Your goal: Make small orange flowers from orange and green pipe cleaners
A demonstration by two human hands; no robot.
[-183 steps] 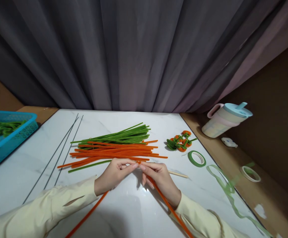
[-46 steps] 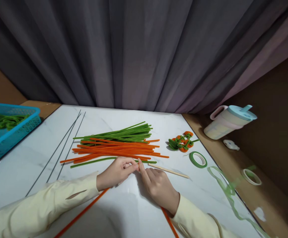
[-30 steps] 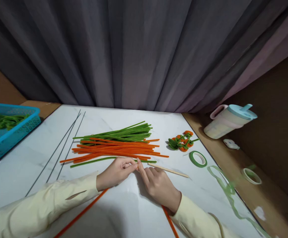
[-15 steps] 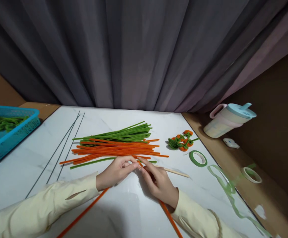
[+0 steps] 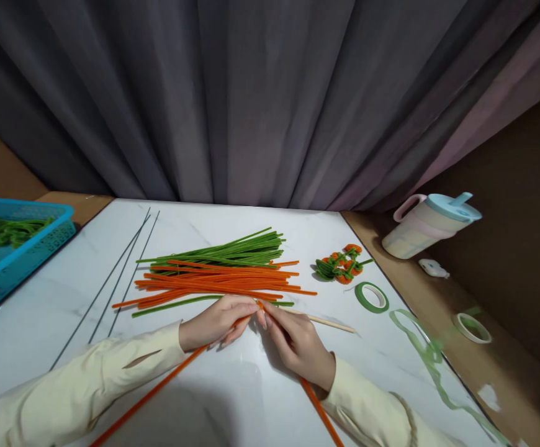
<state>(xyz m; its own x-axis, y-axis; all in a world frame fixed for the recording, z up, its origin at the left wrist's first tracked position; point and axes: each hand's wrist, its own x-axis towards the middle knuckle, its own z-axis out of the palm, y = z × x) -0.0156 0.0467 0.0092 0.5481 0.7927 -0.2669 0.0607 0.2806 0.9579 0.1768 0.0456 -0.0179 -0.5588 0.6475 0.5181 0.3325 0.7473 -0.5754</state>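
A fuzzy orange stem is gripped between the fingertips of both hands, which are brought together above the near middle of the white worktop. By the left hand it is pinched with the fingers curled, and one length is trailed beneath the palm toward the lower left. At the right hand it is pinched between thumb and forefinger, with another length trailed below the wrist; the exact shape at the fingertips is partly hidden. Just beyond the hands, a single green stem is laid beside a pile of orange stems, which is backed by a pile of green stems. A wooden stick is partly covered by the right hand. Farther right, an orange-and-green cluster is placed near a roll of green tape. Thin dark wires are laid to the left, near a blue basket in which green pieces are held.
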